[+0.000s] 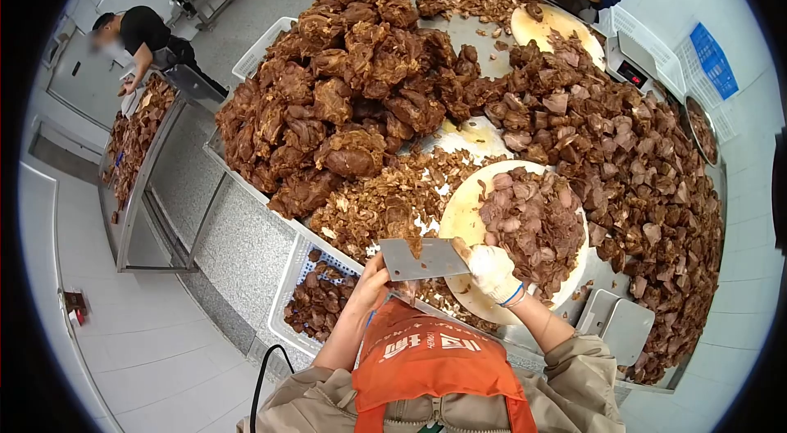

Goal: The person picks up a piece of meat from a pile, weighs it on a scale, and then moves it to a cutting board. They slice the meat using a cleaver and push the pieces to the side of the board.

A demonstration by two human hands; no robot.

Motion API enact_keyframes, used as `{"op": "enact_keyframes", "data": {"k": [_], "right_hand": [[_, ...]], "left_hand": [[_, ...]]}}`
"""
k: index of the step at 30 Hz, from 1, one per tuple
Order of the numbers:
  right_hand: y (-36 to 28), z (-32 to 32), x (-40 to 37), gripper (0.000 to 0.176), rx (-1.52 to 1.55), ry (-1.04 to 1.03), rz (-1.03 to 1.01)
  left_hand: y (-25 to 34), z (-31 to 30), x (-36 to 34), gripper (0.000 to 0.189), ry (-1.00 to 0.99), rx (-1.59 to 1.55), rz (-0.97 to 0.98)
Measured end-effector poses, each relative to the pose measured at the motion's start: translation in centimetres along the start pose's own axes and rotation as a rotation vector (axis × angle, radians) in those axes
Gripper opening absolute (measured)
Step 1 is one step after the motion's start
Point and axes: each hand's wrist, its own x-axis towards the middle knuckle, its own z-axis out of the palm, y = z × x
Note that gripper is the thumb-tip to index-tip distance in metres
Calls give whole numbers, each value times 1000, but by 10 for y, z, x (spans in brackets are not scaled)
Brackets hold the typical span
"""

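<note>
My right hand (pixel 494 271), in a white glove, grips the handle of a steel cleaver (pixel 422 258) held flat over the near edge of a round cutting board (pixel 461 212). My bare left hand (pixel 373 279) touches the underside of the blade near its left end. A small brown meat scrap sits on the blade. Cut pieces of cooked meat (pixel 531 220) are heaped on the board beside the glove. A huge pile of large cooked meat chunks (pixel 344 89) lies on the steel table (pixel 471 31) beyond.
A white crate (pixel 288 290) with meat pieces stands below the table at my left. A person across the table holds meat by a second board (pixel 566 23). A scale (pixel 635 68) sits at right. Another person works at a far-left table (pixel 135 187).
</note>
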Motion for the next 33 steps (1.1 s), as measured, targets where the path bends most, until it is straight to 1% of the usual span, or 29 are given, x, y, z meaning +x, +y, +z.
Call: {"op": "enact_keyframes", "data": {"k": [3,5,6,8,9,10,12,13,14,15,16,17,18,19,20,22,23,24,25,26,27,28,29,30,31,32,33], "right_hand": [[4,19,-8,66,8,-13,-12],[12,29,-12,71,76,27,33],[15,24,-11,71,76,29,31],[19,14,-9,71,94,-140,108],[16,10,-7,73,92,-129,110],[10,6,-7,73,94,-128,114],[0,-2,-4,65,145,-78,61],[-5,-4,-2,60,205,-26,35],[-10,-3,2,60,206,-26,39],[-13,0,8,56,179,3,38],[-13,4,12,53,153,32,41],[-3,11,10,44,195,157,-5],[6,26,7,43,232,148,58],[12,27,10,43,271,140,110],[18,25,8,42,319,130,200],[16,23,3,47,415,91,344],[13,26,1,45,458,131,347],[5,22,1,45,463,125,349],[-3,10,4,47,419,90,329],[-10,-5,7,48,370,58,307],[-19,-24,13,48,368,59,308],[-28,-47,19,53,335,53,165],[-36,-60,23,58,298,48,23],[-41,-61,23,55,224,124,-13],[-43,-65,23,55,221,124,-9],[-44,-69,25,53,257,148,-25],[-44,-71,27,51,294,173,-40]], "left_hand": [[1,0,-1,58,-57,-41,-15],[10,10,-4,66,-65,-262,-6],[13,13,-3,66,-65,-261,-3],[17,16,-2,71,-86,-425,-30],[19,14,0,70,-148,-425,-19],[22,12,1,70,-150,-423,-23],[27,12,4,67,-208,-431,-14],[19,8,5,63,-120,-394,-31],[5,2,3,62,-40,-322,-29],[3,10,1,61,37,-248,-29],[4,17,0,62,8,-285,17],[11,18,1,64,-85,-374,-22],[17,17,3,65,-175,-467,-50],[17,12,1,69,-116,-469,-45],[17,7,-2,72,-102,-509,-44],[15,-4,-3,77,-100,-562,-65],[11,-9,-2,77,-81,-512,-46],[12,-10,-2,77,-65,-458,-31],[14,-6,0,71,-64,-431,5],[13,-5,2,71,-67,-431,5],[10,-6,3,67,-87,-472,-3],[6,-6,4,63,-107,-513,-15],[-3,-7,6,59,3,-553,6],[-3,-2,5,59,-3,-552,1],[-2,3,3,59,72,-492,21],[-1,6,2,60,148,-432,44],[-7,-5,4,60,148,-430,43]]}}
